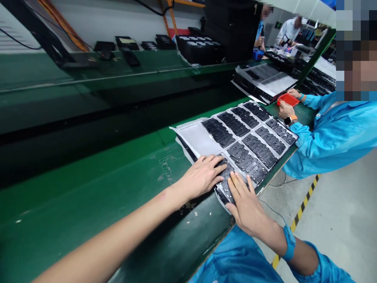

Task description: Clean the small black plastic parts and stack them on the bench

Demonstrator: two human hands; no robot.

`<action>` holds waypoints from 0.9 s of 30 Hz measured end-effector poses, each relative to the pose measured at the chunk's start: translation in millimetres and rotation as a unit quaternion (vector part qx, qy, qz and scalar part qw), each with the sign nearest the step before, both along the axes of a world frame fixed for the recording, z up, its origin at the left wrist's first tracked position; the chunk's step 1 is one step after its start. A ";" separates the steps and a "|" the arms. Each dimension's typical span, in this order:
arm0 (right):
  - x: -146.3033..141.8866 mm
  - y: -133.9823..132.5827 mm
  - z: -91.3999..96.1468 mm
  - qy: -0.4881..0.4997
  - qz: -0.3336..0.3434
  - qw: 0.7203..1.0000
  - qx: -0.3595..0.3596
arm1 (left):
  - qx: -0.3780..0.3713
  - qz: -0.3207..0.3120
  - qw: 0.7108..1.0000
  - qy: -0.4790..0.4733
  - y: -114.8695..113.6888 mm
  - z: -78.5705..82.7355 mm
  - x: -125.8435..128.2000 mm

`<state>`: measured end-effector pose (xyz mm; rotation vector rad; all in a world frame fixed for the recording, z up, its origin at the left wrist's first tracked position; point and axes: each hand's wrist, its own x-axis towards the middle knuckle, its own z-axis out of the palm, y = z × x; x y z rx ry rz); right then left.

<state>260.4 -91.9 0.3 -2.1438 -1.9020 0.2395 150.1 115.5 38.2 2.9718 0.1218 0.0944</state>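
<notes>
A tray [196, 138] with a whitish lining lies on the bench, divided into compartments. Most compartments hold rows of thin black plate-like parts [247, 161]; the one at the far left shows only bare lining. My left hand [204, 173] lies over the near-left compartment, its fingers stretched out on the black parts there. Beside it, my right hand [244, 200] rests on the same group of parts with fingers spread, near the tray's front edge. Under my fingers, some of the parts are hidden. A blue band with a wire circles my right wrist.
The green bench [141, 177] runs along a dark channel [118, 114]. To the right a co-worker in blue holds a red box [288, 99]. Further back lie stacked trays [265, 78]. A black bin [200, 49] stands on the far ledge.
</notes>
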 end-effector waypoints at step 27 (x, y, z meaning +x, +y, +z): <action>41.9 -3.6 -13.3 0.010 -0.120 0.986 0.112 | -0.006 0.039 0.999 -0.027 8.7 -6.3 86.2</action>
